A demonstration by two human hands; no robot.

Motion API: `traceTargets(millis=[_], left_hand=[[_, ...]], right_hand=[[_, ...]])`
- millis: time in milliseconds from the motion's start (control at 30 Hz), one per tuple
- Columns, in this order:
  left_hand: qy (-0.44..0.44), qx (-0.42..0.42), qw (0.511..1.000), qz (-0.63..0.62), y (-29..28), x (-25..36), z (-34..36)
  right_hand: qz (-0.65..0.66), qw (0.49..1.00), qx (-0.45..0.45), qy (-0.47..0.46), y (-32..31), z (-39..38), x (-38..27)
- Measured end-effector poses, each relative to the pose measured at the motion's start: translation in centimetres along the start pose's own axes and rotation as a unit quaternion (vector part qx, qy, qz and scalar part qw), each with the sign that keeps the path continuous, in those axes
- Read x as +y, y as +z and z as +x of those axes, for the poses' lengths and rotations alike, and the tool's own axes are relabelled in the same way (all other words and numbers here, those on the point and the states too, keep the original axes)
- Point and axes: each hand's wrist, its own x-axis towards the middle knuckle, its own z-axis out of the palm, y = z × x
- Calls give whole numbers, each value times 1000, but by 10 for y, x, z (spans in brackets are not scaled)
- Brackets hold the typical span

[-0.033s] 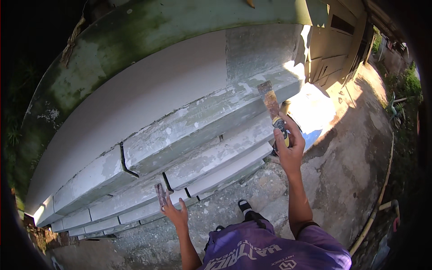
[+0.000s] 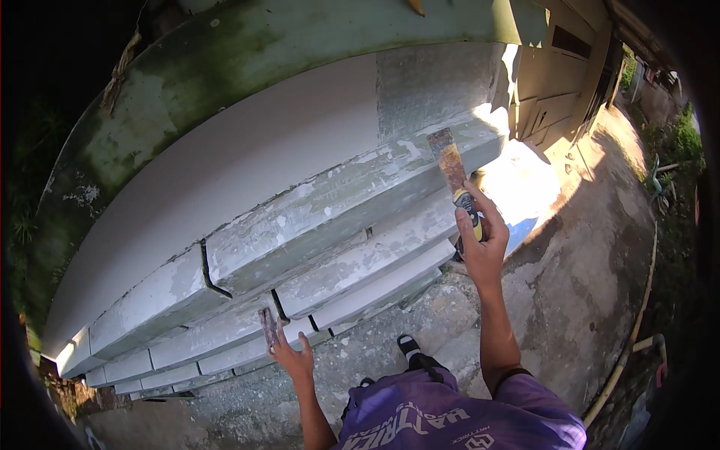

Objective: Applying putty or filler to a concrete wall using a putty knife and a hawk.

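Note:
My right hand [image 2: 486,244] is wrapped round the black-and-yellow handle of a putty knife [image 2: 450,161]. Its rusty, stained blade points up and away, in front of the upper ledge [image 2: 330,202] of a stepped wall with patchy white filler. Lower and to the left, my left hand [image 2: 293,354] grips a small flat scraper blade [image 2: 268,324], smeared with white and brown; its lower end is hidden by my fingers. That blade is close to the middle ledge [image 2: 367,259], beside a dark vertical gap. Whether it touches the ledge I cannot tell.
A mossy green coping [image 2: 247,56] curves over a smooth pale wall panel [image 2: 247,142]. Behind my right hand is a sunlit white-and-blue object [image 2: 521,187], its kind unclear. Rough concrete ground [image 2: 570,300] runs below, with a pipe [image 2: 622,360] along its right edge.
The putty knife in my right hand has tipped up very slightly. My left hand is in nearly the same place.

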Motion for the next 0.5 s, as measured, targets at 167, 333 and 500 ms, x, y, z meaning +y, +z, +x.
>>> traceTargets(millis=[167, 333, 500], left_hand=[[13, 7, 1000, 2, -10, 10, 5], [-27, -24, 999, -6, -11, 11, 8], [-41, -33, 999, -2, -7, 8, 7]], right_hand=[[-99, 989, 17, -108, 20, 46, -7], [-133, 975, -24, -174, 20, 90, -7], [-178, 959, -78, -206, -5, 138, 0]])
